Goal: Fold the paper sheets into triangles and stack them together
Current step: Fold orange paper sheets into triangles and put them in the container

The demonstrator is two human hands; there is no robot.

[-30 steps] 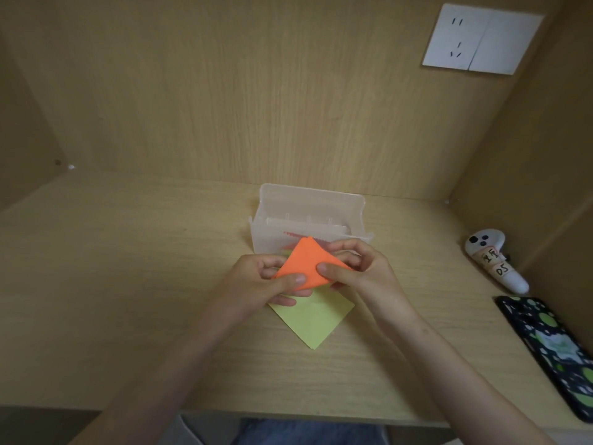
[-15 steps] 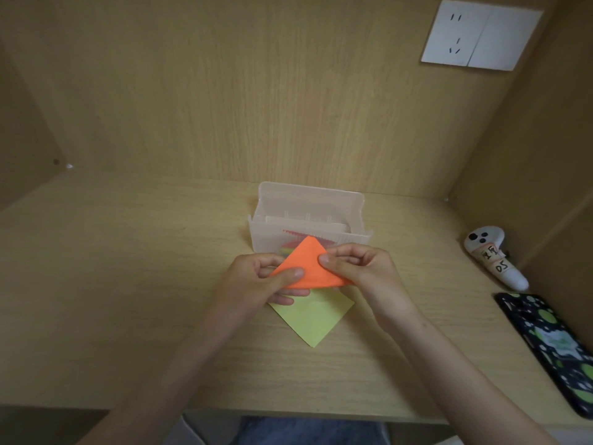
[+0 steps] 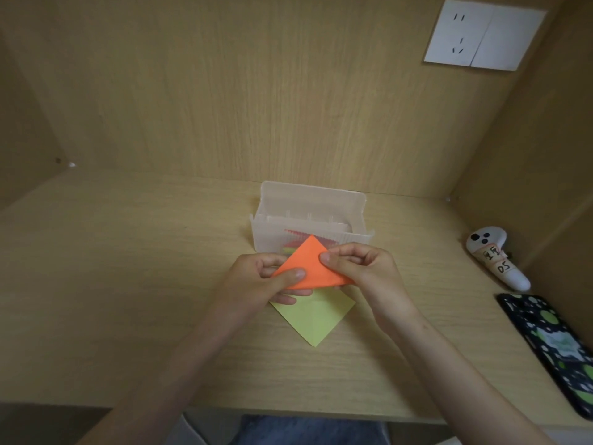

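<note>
An orange paper sheet [image 3: 310,266], folded into a triangle with its tip pointing away from me, is held above the desk. My left hand [image 3: 256,281] pinches its lower left corner with the thumb on top. My right hand [image 3: 362,268] pinches its right edge near the tip. Below them a yellow-green folded paper [image 3: 316,317] lies flat on the desk, partly hidden by the orange sheet and my left fingers.
A clear plastic box [image 3: 313,216] holding coloured paper stands just behind my hands. A white controller [image 3: 495,256] and a dark patterned phone [image 3: 552,345] lie at the right. The wooden desk [image 3: 112,284] is walled at the back and both sides, with a socket plate [image 3: 484,35] on the back wall.
My right thumb has slid up the orange sheet's right edge toward the tip, and the sheet now lies flatter as a triangle. My left hand holds its grip.
</note>
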